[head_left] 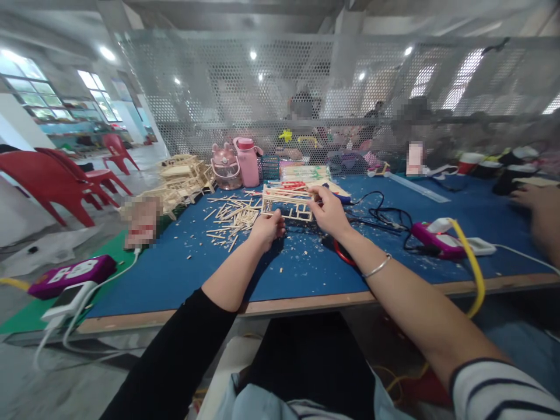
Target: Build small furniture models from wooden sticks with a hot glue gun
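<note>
"Where's the little stick frame (286, 197)?"
"Over the blue desk (175, 286), in from its front edge. Left hand (266, 230) and right hand (329, 211) both pinch it."
"What's near?"
"Loose sticks (241, 218), just left. A pink bottle (248, 165), by the far edge."

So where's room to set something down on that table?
On the blue tabletop between the green surface and left forearm, and from there to the right forearm, barring scattered bits. Crowded around the wooden frame, stick pile and black cables.

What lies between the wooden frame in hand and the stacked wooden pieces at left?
Loose wooden sticks, on the blue tabletop beside the frame; the head view shows this.
</note>
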Action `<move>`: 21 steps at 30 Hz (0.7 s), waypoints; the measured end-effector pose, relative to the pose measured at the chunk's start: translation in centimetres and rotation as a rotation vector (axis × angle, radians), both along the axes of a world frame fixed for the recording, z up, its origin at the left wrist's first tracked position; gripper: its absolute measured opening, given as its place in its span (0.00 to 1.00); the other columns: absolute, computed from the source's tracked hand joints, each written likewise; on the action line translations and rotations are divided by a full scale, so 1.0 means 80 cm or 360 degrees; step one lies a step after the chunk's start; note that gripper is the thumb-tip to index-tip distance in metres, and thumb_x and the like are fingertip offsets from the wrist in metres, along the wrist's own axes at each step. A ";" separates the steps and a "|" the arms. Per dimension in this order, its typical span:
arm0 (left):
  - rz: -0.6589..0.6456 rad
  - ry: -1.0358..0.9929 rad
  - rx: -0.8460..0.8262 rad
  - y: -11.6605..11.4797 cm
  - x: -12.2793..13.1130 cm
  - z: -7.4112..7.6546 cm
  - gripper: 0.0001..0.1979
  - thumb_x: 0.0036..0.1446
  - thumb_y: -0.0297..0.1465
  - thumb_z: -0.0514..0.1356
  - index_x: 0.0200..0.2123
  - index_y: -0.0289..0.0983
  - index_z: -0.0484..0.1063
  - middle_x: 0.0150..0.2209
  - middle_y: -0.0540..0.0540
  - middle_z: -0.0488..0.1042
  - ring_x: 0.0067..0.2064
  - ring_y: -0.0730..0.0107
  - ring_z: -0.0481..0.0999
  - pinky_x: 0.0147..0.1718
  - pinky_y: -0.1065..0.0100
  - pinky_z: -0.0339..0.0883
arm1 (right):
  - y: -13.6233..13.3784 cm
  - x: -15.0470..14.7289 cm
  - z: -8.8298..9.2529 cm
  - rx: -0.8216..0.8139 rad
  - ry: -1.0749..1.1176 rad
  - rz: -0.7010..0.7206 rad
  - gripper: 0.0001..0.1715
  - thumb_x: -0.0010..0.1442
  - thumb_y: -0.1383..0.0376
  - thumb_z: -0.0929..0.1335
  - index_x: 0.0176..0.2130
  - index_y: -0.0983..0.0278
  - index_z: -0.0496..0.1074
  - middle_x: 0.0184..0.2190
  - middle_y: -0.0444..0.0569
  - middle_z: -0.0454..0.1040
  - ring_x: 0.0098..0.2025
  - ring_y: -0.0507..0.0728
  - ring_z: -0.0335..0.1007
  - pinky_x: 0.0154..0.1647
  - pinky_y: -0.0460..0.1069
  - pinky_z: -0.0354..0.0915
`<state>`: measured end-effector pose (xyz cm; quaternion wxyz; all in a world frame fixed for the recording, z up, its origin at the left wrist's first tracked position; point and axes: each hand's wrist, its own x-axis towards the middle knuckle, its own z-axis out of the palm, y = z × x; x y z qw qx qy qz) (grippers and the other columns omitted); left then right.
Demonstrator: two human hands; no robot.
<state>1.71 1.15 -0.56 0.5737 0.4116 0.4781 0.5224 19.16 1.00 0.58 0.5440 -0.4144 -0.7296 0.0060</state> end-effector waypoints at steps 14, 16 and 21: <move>0.0743 0.1468 0.0984 0.007 -0.067 0.029 0.10 0.52 0.27 0.54 0.38 0.35 0.70 0.38 0.44 0.74 0.37 0.69 0.73 0.43 0.67 0.64 | 0.010 0.016 -0.007 -0.0138 -0.0250 0.0087 0.10 0.51 0.70 0.64 0.37 0.64 0.66 0.34 0.49 0.68 0.36 0.55 0.63 0.39 0.50 0.62; 0.0712 0.1309 0.1130 0.007 -0.062 0.030 0.11 0.54 0.26 0.52 0.40 0.35 0.70 0.38 0.45 0.75 0.36 0.72 0.73 0.41 0.70 0.65 | 0.012 0.015 -0.010 -0.0192 -0.0328 0.0104 0.08 0.50 0.70 0.65 0.34 0.64 0.66 0.33 0.49 0.68 0.35 0.55 0.63 0.38 0.50 0.61; 0.0757 0.0954 0.1188 0.007 -0.060 0.036 0.15 0.54 0.35 0.56 0.43 0.35 0.70 0.34 0.46 0.75 0.30 0.75 0.72 0.30 0.74 0.65 | 0.017 0.017 -0.014 -0.0214 -0.0345 0.0053 0.08 0.49 0.71 0.65 0.34 0.64 0.66 0.33 0.49 0.68 0.34 0.55 0.63 0.39 0.50 0.60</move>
